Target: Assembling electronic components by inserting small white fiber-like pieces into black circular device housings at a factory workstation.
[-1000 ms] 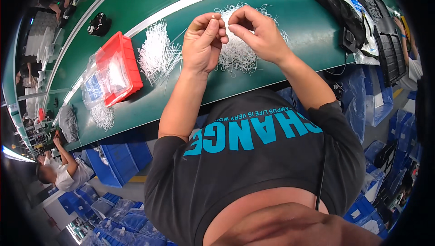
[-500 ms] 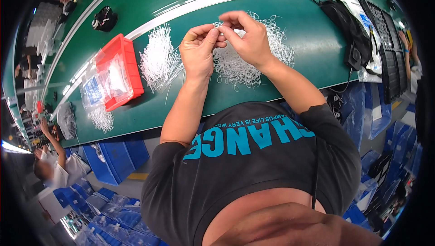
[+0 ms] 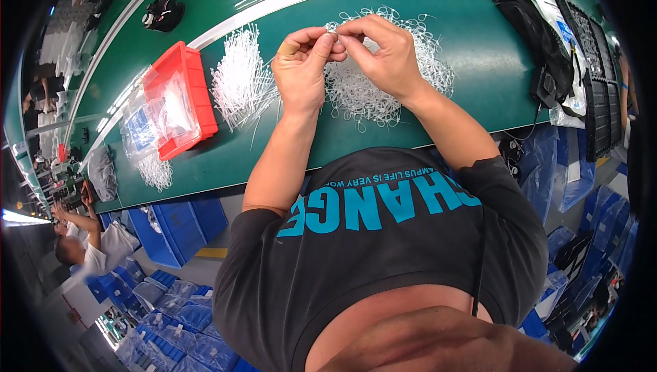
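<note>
Above the green table my two hands meet, fingertips pinched together around a small white cable tie (image 3: 331,28), mostly hidden by the fingers. My left hand (image 3: 300,69) is closed, with thumb and index finger on the tie. My right hand (image 3: 387,54) pinches it from the other side. Beneath and behind the right hand spreads a heap of white cable ties bent into loops (image 3: 363,101). Left of my left hand lies a bundle of straight white cable ties (image 3: 239,78), some fanning toward my forearm.
A red plastic bin (image 3: 201,91) with clear bags (image 3: 140,129) stands on the left of the table (image 3: 489,64). A small black object (image 3: 163,12) sits beyond it. At right lie a black bag (image 3: 532,40) and black trays (image 3: 603,101). Blue crates (image 3: 171,235) stand below the edge.
My right fingers, lifted and blurred before, have come down against the left fingertips at the tie. The view has shifted slightly. At far left, another person's arm has lowered.
</note>
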Demonstrator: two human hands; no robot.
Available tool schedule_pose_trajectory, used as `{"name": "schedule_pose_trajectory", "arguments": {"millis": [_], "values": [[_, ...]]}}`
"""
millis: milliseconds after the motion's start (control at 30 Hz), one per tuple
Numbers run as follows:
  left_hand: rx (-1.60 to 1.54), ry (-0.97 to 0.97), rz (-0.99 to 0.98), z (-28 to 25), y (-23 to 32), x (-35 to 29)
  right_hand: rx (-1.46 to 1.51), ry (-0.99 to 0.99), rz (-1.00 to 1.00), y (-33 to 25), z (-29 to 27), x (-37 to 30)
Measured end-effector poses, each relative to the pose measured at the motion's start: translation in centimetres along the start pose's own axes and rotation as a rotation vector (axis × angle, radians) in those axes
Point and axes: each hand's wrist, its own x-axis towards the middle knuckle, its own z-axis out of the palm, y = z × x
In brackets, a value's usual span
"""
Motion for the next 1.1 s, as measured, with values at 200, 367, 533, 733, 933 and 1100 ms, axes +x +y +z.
{"name": "schedule_pose_trajectory", "arguments": {"millis": [200,367,533,733,933,1100], "values": [[0.133,-0.005,0.038,0.40,0.19,-0.49,0.005,-0.039,0.055,-0.52,-0.38,-0.14],[0.065,0.024,0.057,0.14,-0.16,-0.19,0.009,-0.043,0.065,-0.61,-0.25,-0.33],[0.088,0.023,0.046,0.08,-0.11,-0.24,0.000,-0.075,0.080,-0.41,-0.33,-0.31],[0.093,0.026,0.044,0.21,-0.07,-0.26,0.010,-0.007,0.014,-0.28,-0.05,-0.24],[0.089,0.034,0.035,0.38,-0.04,-0.30,0.019,-0.006,0.032,-0.57,-0.18,-0.21],[0.088,0.032,0.036,0.27,-0.12,-0.26,0.016,-0.024,0.032,-0.43,-0.17,-0.25]]}}
